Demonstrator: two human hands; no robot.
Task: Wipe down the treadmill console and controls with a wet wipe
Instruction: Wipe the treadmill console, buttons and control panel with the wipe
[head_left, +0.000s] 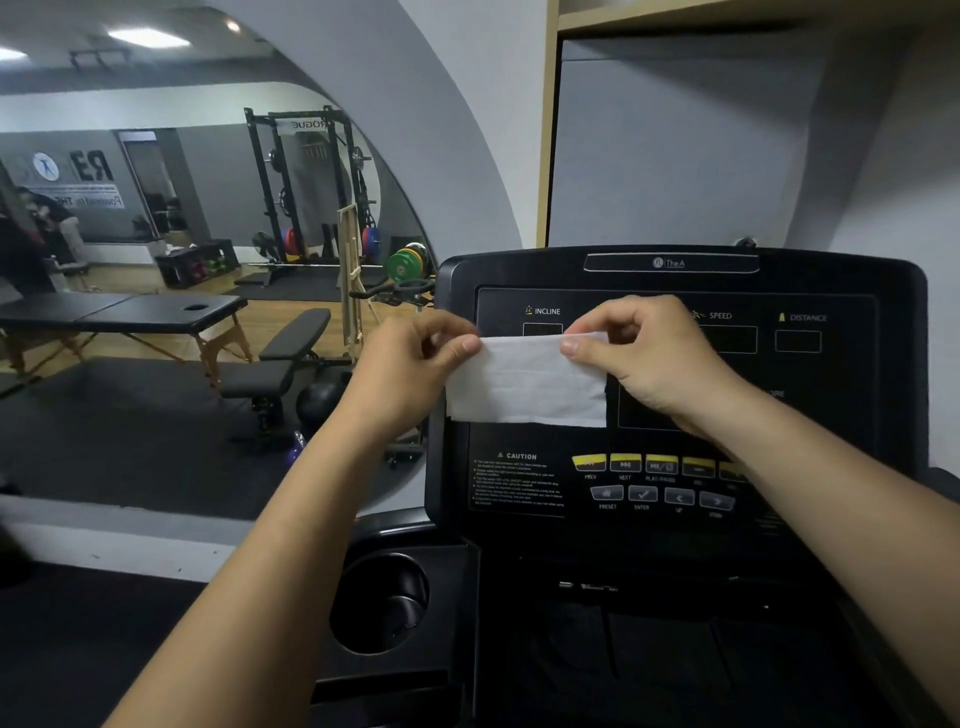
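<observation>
Both bare forearms reach up and forward from the bottom of the view and converge in front of the console (857, 441). The left hand (410, 358) is raised by the console's left edge, with its back towards the camera and its fingers curled. Its thumb and forefinger pinch the upper left corner of the wipe (524, 384). The right hand (644, 353) is at about the same height over the middle of the panel, with its wrist bent and fingers curled. It pinches the upper right corner between thumb and forefinger.

The wipe is a white rectangle spread flat between the hands. Its face is towards the camera and its long axis runs left to right, parallel to the console's top edge. The upper edge is pulled fairly taut from one pinch to the other. The lower edge hangs free and nearly level, just above the CAUTION label (517, 478) and the rows of buttons (660, 464). The sheet covers the left part of the display area below the INCLINE label (545, 310), and its left side reaches the console's left edge. Whether it touches the panel cannot be told.

A round cup holder (382, 597) sits below the console's lower left corner. To the left, a mirror (156, 260) shows gym equipment.
</observation>
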